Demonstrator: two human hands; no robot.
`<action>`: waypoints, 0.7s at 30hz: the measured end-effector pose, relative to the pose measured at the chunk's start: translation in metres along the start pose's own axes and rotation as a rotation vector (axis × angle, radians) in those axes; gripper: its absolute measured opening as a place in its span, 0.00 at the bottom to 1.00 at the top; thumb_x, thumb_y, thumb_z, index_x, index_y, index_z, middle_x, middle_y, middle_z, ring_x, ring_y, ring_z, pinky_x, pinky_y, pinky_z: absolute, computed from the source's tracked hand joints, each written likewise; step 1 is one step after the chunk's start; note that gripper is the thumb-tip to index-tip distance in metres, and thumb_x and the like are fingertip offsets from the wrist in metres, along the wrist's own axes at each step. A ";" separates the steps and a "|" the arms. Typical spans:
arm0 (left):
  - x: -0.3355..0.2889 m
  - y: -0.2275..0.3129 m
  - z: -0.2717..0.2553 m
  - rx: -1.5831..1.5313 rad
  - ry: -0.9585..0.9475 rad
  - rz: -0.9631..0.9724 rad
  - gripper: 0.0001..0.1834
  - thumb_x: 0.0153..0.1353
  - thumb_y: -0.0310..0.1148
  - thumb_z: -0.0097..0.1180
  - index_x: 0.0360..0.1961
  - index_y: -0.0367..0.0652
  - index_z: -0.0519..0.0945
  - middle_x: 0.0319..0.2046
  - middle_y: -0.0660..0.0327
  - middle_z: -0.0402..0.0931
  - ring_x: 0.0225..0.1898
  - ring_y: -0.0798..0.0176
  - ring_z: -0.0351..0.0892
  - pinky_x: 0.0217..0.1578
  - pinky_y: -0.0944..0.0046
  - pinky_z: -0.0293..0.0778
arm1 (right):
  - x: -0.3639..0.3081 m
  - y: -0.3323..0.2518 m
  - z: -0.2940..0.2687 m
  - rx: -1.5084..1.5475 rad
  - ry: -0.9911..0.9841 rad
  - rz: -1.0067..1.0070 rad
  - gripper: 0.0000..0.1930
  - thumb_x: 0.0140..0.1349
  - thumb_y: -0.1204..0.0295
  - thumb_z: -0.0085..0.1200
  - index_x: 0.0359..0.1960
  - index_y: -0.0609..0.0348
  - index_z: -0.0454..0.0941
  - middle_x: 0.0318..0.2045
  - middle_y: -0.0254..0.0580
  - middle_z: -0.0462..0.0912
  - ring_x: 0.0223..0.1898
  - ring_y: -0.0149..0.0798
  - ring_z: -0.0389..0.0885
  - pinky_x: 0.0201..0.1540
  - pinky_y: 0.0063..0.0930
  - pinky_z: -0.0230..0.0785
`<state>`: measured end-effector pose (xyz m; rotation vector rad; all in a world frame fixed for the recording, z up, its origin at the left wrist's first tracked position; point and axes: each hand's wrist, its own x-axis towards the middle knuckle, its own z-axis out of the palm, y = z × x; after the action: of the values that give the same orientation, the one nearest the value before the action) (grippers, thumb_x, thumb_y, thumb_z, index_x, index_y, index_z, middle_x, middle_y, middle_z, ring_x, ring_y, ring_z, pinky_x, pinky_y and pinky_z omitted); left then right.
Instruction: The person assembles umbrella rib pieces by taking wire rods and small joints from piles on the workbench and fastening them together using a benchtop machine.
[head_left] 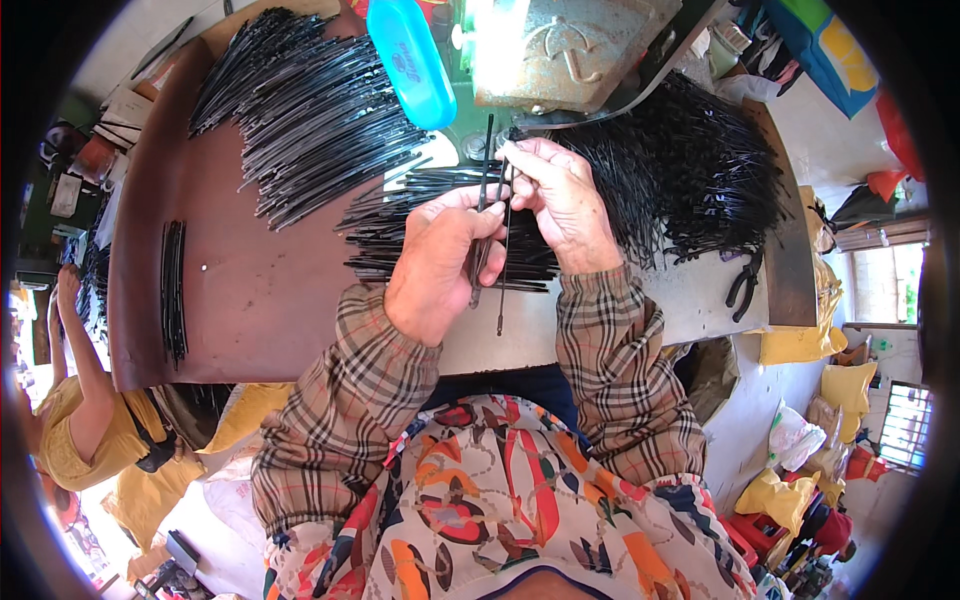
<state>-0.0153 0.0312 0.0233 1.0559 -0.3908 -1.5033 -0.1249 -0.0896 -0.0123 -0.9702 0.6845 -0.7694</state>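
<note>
My left hand [430, 262] is closed around a few slim black rods [488, 150] that stick up past its thumb and down below its fingers. Close beside it, my right hand [568, 195] pinches the upper end of a thinner dark rod [502, 290], which hangs down between both hands and ends in a small knob. The pinched tip is partly hidden by thumb and fingers. Under my hands lies a row of similar black rods [385, 215]. Just beyond the right fingertips stands a machine with a rusty metal cover [590, 55].
Large bundles of black rods [320, 130] lie at the left, with a small bundle [174, 290] nearer the edge. Finer black strands [715, 170] are heaped right. A blue plastic case [412, 65] stands behind, black-handled pliers [743, 285] lie right. Another person [95, 430] works at far left.
</note>
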 end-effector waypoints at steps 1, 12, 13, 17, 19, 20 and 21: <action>0.001 0.000 0.001 0.001 -0.001 0.003 0.08 0.61 0.28 0.51 0.41 0.39 0.75 0.27 0.66 0.70 0.20 0.73 0.67 0.20 0.73 0.61 | 0.000 0.000 0.000 0.000 0.002 0.000 0.08 0.61 0.69 0.60 0.35 0.62 0.78 0.21 0.28 0.75 0.17 0.20 0.70 0.21 0.12 0.64; -0.001 -0.008 0.001 0.241 0.128 0.209 0.08 0.65 0.29 0.52 0.42 0.38 0.76 0.29 0.66 0.74 0.21 0.75 0.69 0.19 0.76 0.65 | -0.002 0.007 0.011 0.021 -0.027 -0.108 0.06 0.62 0.73 0.58 0.34 0.64 0.78 0.21 0.30 0.74 0.19 0.21 0.69 0.22 0.16 0.64; -0.001 -0.015 0.003 0.148 0.112 0.223 0.08 0.66 0.30 0.51 0.43 0.38 0.75 0.29 0.66 0.73 0.21 0.75 0.69 0.19 0.76 0.64 | -0.006 0.007 0.012 0.015 -0.046 -0.097 0.07 0.63 0.73 0.57 0.36 0.65 0.77 0.21 0.30 0.74 0.19 0.21 0.69 0.22 0.16 0.63; -0.031 -0.005 -0.012 0.034 -0.043 0.164 0.07 0.70 0.33 0.47 0.43 0.41 0.70 0.28 0.66 0.68 0.21 0.76 0.65 0.17 0.76 0.58 | -0.028 -0.002 0.021 -0.062 -0.149 -0.048 0.12 0.68 0.71 0.51 0.46 0.69 0.75 0.24 0.34 0.76 0.19 0.22 0.68 0.22 0.17 0.66; -0.048 -0.001 -0.034 0.153 0.131 0.370 0.11 0.70 0.34 0.47 0.48 0.40 0.72 0.27 0.67 0.67 0.22 0.78 0.63 0.21 0.77 0.59 | -0.032 -0.002 0.018 -0.131 -0.202 -0.046 0.16 0.70 0.67 0.48 0.50 0.69 0.74 0.28 0.38 0.78 0.18 0.22 0.68 0.21 0.17 0.68; -0.054 0.000 -0.058 0.309 0.257 0.495 0.13 0.70 0.33 0.47 0.51 0.40 0.73 0.27 0.67 0.68 0.24 0.79 0.63 0.23 0.78 0.60 | -0.032 -0.002 0.019 -0.166 -0.192 -0.047 0.16 0.70 0.66 0.48 0.49 0.68 0.74 0.28 0.37 0.78 0.18 0.21 0.68 0.20 0.15 0.67; -0.062 0.002 -0.083 0.497 0.508 0.614 0.12 0.69 0.32 0.49 0.48 0.38 0.76 0.26 0.66 0.70 0.24 0.75 0.66 0.26 0.72 0.64 | -0.037 -0.005 0.016 -0.177 -0.181 -0.033 0.16 0.70 0.66 0.49 0.49 0.68 0.75 0.28 0.36 0.78 0.18 0.21 0.68 0.20 0.14 0.66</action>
<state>0.0437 0.1139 0.0044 1.4867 -0.6685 -0.5686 -0.1333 -0.0536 0.0044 -1.2000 0.5863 -0.6481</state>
